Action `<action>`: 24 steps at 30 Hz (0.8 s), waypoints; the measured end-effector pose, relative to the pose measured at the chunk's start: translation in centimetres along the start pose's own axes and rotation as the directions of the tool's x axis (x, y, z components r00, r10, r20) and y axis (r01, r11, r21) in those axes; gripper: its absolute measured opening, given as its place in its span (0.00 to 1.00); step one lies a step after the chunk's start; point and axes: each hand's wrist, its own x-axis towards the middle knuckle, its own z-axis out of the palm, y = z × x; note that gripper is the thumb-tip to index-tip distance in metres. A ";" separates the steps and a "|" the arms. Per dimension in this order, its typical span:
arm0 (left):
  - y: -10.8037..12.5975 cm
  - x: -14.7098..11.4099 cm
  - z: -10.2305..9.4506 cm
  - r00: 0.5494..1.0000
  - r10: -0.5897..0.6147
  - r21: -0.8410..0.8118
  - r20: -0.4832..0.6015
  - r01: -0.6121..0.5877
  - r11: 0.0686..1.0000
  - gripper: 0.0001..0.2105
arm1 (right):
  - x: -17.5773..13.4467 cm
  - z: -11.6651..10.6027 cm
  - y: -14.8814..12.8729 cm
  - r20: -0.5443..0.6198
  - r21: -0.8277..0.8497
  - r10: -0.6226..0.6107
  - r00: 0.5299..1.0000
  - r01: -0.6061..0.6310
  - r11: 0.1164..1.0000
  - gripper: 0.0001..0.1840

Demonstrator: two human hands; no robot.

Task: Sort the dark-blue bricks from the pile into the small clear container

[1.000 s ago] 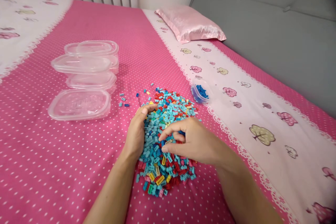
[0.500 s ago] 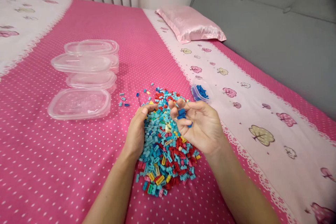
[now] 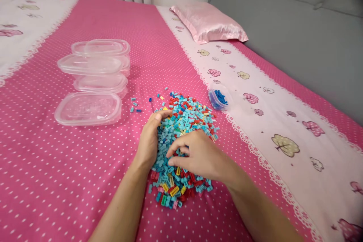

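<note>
A heap of small toy bricks (image 3: 187,117), mostly light blue with red, yellow and darker blue ones, lies on the bed. Along its left edge rests my left hand (image 3: 150,134), fingers stretched out and slightly bent against the bricks. My right hand (image 3: 195,155) is over the middle of the heap, palm down. Its thumb and index finger are apart, while the other fingers curl inward; the blue bricks seen in it earlier are hidden under the palm. Beyond it, to the right, stands a small clear container (image 3: 219,98) holding dark blue bricks.
Several clear lidded plastic containers (image 3: 87,109) stand in a row at the left. A few loose bricks (image 3: 134,104) lie between them and the heap. A pink pillow (image 3: 210,22) is at the back, beside a grey padded headboard (image 3: 283,45).
My right hand has turned from palm up, showing blue bricks, to palm down and moved lower over the heap. My left hand stays beside the heap. The view has shifted slightly.
</note>
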 end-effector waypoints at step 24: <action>-0.2 0.0 0.0 1.000 -0.016 -0.005 -0.007 0.016 1.000 0.19 | -0.7 0.8 -0.5 -0.058 -0.510 0.000 0.998 -0.030 0.860 0.12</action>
